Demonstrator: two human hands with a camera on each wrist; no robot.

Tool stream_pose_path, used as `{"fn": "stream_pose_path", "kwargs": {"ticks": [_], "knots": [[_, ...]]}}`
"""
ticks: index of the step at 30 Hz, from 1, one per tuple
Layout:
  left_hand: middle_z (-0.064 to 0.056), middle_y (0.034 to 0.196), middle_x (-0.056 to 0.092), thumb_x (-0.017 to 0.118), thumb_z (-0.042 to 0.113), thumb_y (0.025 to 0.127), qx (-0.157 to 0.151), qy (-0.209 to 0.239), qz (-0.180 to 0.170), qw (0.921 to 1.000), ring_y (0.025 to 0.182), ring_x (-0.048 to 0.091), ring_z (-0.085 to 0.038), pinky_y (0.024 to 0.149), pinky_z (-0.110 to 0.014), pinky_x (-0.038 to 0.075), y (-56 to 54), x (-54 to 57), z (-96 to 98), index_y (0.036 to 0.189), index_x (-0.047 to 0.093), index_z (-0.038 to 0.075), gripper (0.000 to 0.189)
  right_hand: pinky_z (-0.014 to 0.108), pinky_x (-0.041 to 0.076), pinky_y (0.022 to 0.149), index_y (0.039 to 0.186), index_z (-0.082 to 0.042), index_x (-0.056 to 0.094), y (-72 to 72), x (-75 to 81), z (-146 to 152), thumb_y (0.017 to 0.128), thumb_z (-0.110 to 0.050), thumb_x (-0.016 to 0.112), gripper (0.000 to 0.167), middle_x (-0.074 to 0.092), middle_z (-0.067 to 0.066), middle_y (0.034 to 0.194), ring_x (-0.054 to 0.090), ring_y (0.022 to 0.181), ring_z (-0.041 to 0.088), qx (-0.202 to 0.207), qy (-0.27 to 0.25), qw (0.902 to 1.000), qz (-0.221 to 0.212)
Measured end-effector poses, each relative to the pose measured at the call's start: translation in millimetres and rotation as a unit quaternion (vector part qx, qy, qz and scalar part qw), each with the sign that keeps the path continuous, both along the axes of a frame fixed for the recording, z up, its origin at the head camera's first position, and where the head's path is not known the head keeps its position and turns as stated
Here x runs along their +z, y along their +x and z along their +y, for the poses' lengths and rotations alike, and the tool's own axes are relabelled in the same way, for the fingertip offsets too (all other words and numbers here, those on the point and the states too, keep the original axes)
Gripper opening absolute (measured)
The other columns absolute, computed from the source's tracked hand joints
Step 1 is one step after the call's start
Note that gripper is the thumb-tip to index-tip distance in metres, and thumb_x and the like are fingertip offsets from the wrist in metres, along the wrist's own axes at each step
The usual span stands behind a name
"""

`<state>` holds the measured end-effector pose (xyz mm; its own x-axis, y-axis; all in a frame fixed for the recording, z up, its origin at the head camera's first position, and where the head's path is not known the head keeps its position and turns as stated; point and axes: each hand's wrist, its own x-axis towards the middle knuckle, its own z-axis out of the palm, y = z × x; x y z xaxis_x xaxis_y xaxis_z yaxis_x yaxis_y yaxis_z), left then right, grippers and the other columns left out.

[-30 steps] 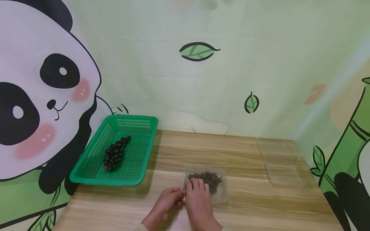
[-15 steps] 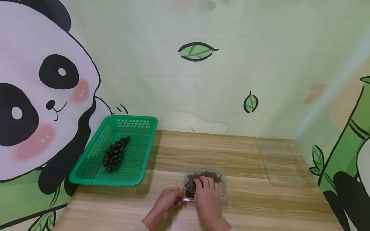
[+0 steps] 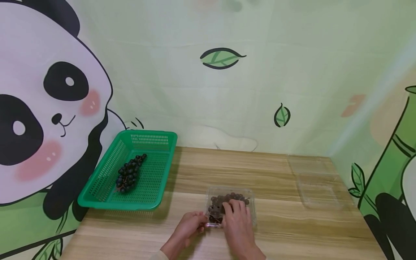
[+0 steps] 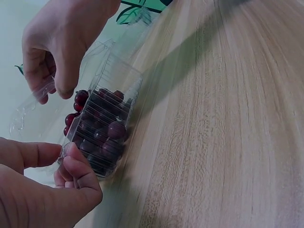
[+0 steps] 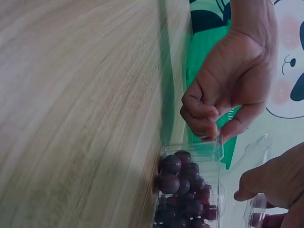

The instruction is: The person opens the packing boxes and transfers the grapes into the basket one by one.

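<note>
A clear plastic clamshell box (image 3: 212,224) with dark red grapes (image 4: 114,135) stands on the table before me. My left hand (image 3: 190,225) pinches the front left corner of its rim between thumb and fingers. Its clear lid (image 5: 259,147) is tilted up off the rim. My right hand (image 3: 238,224) is over the front of the box, and in the right wrist view the lid's edge lies between its thumb and fingers. That hand hides part of the grapes in the head view.
At the left a green plastic basket (image 3: 169,162) holds a bunch of dark grapes (image 3: 130,173). Another clear plastic container (image 3: 316,191) lies at the right of the wooden table (image 3: 286,234). A wall sheet with printed pandas (image 3: 195,94) stands behind.
My right hand has slid right along the front of the box, uncovering grapes at its left. The left hand stays at the corner, and the basket has not moved.
</note>
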<state>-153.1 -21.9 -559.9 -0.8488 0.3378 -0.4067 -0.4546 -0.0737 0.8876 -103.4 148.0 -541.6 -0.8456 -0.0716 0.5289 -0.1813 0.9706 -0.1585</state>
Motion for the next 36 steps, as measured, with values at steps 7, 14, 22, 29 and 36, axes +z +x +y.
{"fn": "stream_pose_path", "kwargs": {"ticks": [7, 14, 22, 29, 36], "knots": [[-0.005, 0.085, 0.062, 0.059, -0.004, 0.097, -0.015, -0.034, 0.037, 0.9986, 0.073, 0.06, -0.01, 0.062, -0.018, 0.045, 1.3, 3.5, -1.1, 0.102, 0.057, -0.008, 0.006, 0.043, 0.049, 0.087, 0.117, -0.007, 0.074, 2.7, 3.3, 11.9, 0.076, -0.006, 0.083, 0.041, 0.065, 0.011, 0.113, 0.058, 0.106, 0.029, -0.002, 0.003, 0.9994, -0.034], [-0.003, 0.085, 0.062, 0.061, -0.001, 0.097, -0.032, -0.047, 0.044, 0.9975, 0.075, 0.059, -0.011, 0.064, -0.02, 0.044, 2.4, 7.3, -3.9, 0.095, 0.058, 0.001, 0.004, 0.044, 0.049, 0.083, 0.115, -0.006, 0.074, 4.9, 3.8, 27.5, 0.077, -0.003, 0.08, 0.039, 0.065, 0.012, 0.112, 0.059, 0.105, 0.031, -0.016, -0.007, 0.999, -0.04], [-0.004, 0.088, 0.063, 0.061, -0.001, 0.097, -0.038, -0.056, 0.045, 0.9967, 0.077, 0.061, -0.012, 0.065, -0.022, 0.043, 1.0, 5.5, -5.9, 0.094, 0.057, 0.002, 0.006, 0.046, 0.047, 0.081, 0.109, -0.004, 0.074, 7.8, -2.3, 44.3, 0.073, -0.003, 0.08, 0.037, 0.065, 0.014, 0.111, 0.059, 0.104, 0.035, -0.023, -0.024, 0.9994, -0.008], [-0.003, 0.084, 0.06, 0.061, -0.003, 0.095, -0.037, -0.058, 0.055, 0.9962, 0.074, 0.058, -0.012, 0.064, -0.022, 0.043, 0.8, 4.5, -4.5, 0.092, 0.056, 0.003, 0.008, 0.046, 0.048, 0.083, 0.113, -0.003, 0.073, 12.2, -2.4, 48.6, 0.074, -0.008, 0.084, 0.041, 0.065, 0.015, 0.114, 0.059, 0.107, 0.034, -0.027, -0.044, 0.9986, -0.015], [-0.004, 0.086, 0.058, 0.058, -0.004, 0.096, -0.039, -0.053, 0.052, 0.9965, 0.076, 0.056, -0.014, 0.066, -0.022, 0.044, 1.4, 8.1, -4.2, 0.094, 0.055, 0.002, 0.007, 0.044, 0.046, 0.081, 0.116, -0.004, 0.072, 17.4, 0.5, 51.6, 0.075, -0.018, 0.09, 0.047, 0.065, 0.015, 0.115, 0.061, 0.105, 0.032, -0.035, -0.063, 0.9968, -0.033]]}}
